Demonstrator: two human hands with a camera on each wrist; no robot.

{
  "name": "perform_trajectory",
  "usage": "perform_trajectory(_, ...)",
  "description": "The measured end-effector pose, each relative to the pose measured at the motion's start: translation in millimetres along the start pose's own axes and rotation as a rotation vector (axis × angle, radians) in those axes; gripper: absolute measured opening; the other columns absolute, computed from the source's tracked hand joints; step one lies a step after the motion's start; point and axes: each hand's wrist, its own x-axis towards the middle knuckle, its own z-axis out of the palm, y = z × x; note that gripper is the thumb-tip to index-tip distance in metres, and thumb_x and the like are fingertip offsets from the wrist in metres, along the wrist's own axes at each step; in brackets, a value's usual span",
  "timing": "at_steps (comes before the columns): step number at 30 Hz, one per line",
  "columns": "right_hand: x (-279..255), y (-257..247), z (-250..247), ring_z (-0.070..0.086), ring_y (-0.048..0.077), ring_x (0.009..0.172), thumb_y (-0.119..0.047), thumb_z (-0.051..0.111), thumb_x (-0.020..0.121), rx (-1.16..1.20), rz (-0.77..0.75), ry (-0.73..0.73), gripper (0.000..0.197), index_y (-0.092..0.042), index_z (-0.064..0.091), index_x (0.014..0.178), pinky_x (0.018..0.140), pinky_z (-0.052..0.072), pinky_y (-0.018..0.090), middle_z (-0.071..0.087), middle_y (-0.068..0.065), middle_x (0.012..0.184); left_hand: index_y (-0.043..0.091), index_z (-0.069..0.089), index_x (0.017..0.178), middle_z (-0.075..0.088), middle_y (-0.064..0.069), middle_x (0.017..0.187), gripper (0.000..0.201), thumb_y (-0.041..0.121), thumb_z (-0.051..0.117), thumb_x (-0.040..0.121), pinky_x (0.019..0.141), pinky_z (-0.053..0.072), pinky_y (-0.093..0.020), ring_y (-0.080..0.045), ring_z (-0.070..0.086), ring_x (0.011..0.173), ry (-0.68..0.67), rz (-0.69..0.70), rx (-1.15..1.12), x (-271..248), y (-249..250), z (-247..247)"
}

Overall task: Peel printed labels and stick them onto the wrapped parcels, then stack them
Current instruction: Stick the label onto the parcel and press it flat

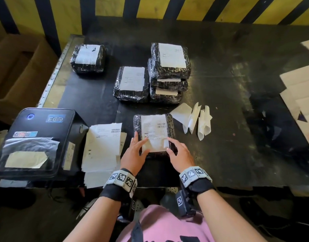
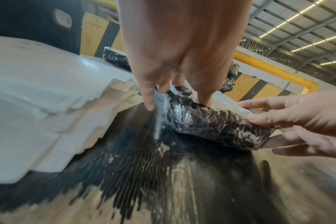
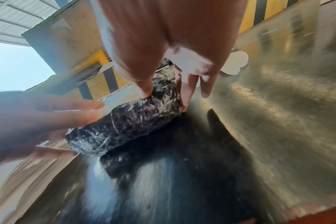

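Note:
A black parcel (image 1: 170, 125) wrapped in clear film lies on the dark table (image 1: 229, 137) near its front edge, with a white printed label (image 1: 154, 131) on top. My left hand (image 1: 139, 145) is at its near left corner, thumb on the label and fingers straight down the left side. At the near right corner my right hand (image 1: 174, 147) does the same on the right side. The left wrist view shows the left hand (image 2: 175, 72) over the parcel (image 2: 211, 125). The right wrist view shows the right hand (image 3: 182, 60) on the parcel (image 3: 128, 124).
Labelled parcels stand behind: a stack (image 1: 169, 72), one beside it (image 1: 131, 82), one far left (image 1: 88, 58). Peeled backing papers (image 1: 194, 119) lie right of the near parcel. A label printer (image 1: 33, 142) and printed label sheets (image 1: 101, 145) are left; flat cardboard (image 1: 300, 95) lies right.

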Motion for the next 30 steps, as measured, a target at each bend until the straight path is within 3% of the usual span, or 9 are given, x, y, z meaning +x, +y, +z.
perform_trajectory(3, 1, 2, -4, 0.053, 0.014, 0.103, -0.024, 0.051, 0.098, 0.078, -0.004, -0.024, 0.045, -0.049, 0.041, 0.134, 0.085, 0.044, 0.029, 0.051, -0.005, 0.132, 0.032, 0.039, 0.144, 0.001, 0.008, 0.161, 0.053, 0.021, 0.058, 0.095, 0.096, 0.049, -0.03, -0.018, 0.056, 0.122, -0.027, -0.035, -0.073, -4, 3, -3)
perform_trajectory(6, 6, 8, -8, 0.056, 0.017, 0.107, -0.024, 0.051, 0.097, 0.264, 0.089, -0.046, 0.054, -0.045, 0.026, 0.14, 0.099, 0.039, 0.035, 0.055, -0.004, 0.127, 0.025, 0.023, 0.151, 0.003, 0.003, 0.162, 0.063, 0.013, 0.054, 0.097, 0.107, 0.035, -0.028, -0.02, 0.04, 0.138, -0.044, -0.096, -0.182, -10, 11, -5)
perform_trajectory(9, 17, 9, -13, 0.048, 0.022, 0.127, -0.044, 0.052, 0.092, 0.301, 0.186, -0.079, 0.06, -0.038, 0.024, 0.146, 0.114, 0.028, 0.049, 0.055, 0.001, 0.134, 0.017, 0.017, 0.152, 0.029, 0.001, 0.155, 0.066, 0.016, 0.053, 0.097, 0.105, 0.026, -0.019, -0.017, 0.032, 0.141, -0.019, -0.167, -0.265, -15, 17, -8)
perform_trajectory(11, 26, 6, -11, 0.04, 0.024, 0.136, -0.047, 0.051, 0.093, 0.291, 0.203, -0.11, 0.066, -0.025, 0.027, 0.15, 0.116, 0.026, 0.05, 0.045, 0.002, 0.146, 0.014, 0.018, 0.152, 0.038, 0.0, 0.151, 0.067, 0.024, 0.055, 0.097, 0.105, 0.027, -0.021, -0.016, 0.035, 0.139, -0.012, -0.218, -0.311, -16, 21, -12)
perform_trajectory(17, 36, -4, -4, 0.061, 0.016, 0.101, -0.043, 0.058, 0.092, 0.504, 0.308, -0.249, 0.044, -0.012, 0.057, 0.123, 0.093, 0.053, 0.038, 0.064, 0.004, 0.12, 0.014, 0.04, 0.141, 0.053, 0.0, 0.136, 0.048, 0.016, 0.055, 0.096, 0.093, 0.035, -0.021, -0.003, 0.043, 0.107, -0.01, -0.241, -0.344, -6, 20, -25)
perform_trajectory(20, 36, -9, 0, 0.062, 0.019, 0.103, -0.04, 0.058, 0.093, 0.633, 0.323, -0.299, 0.042, -0.013, 0.051, 0.125, 0.095, 0.053, 0.04, 0.063, 0.005, 0.118, 0.014, 0.039, 0.143, 0.05, 0.006, 0.133, 0.049, 0.016, 0.055, 0.096, 0.096, 0.035, -0.024, -0.006, 0.044, 0.112, -0.022, -0.237, -0.349, -2, 12, -32)
perform_trajectory(25, 26, -15, 1, 0.067, 0.021, 0.099, -0.034, 0.065, 0.09, 0.706, 0.288, -0.184, 0.045, -0.008, 0.054, 0.125, 0.089, 0.056, 0.041, 0.067, 0.008, 0.115, 0.016, 0.042, 0.141, 0.052, 0.011, 0.125, 0.048, 0.017, 0.055, 0.095, 0.097, 0.036, -0.023, -0.005, 0.046, 0.115, -0.046, -0.205, -0.388, -3, 9, -37)
perform_trajectory(28, 14, -19, -4, 0.069, 0.013, 0.089, -0.031, 0.064, 0.091, 0.727, 0.264, -0.137, 0.037, -0.006, 0.062, 0.119, 0.07, 0.055, 0.022, 0.071, 0.006, 0.109, 0.024, 0.047, 0.136, 0.056, 0.015, 0.123, 0.044, 0.02, 0.057, 0.094, 0.103, 0.044, -0.032, -0.007, 0.055, 0.117, -0.048, -0.15, -0.464, -10, 1, -41)
perform_trajectory(30, 6, -23, -8, 0.069, 0.002, 0.076, -0.028, 0.061, 0.094, 0.802, 0.257, -0.126, 0.029, -0.008, 0.065, 0.114, 0.057, 0.051, 0.012, 0.073, 0.001, 0.101, 0.026, 0.047, 0.136, 0.058, 0.018, 0.123, 0.044, 0.023, 0.059, 0.094, 0.101, 0.046, -0.028, -0.003, 0.056, 0.115, -0.028, -0.1, -0.486, -21, -8, -47)
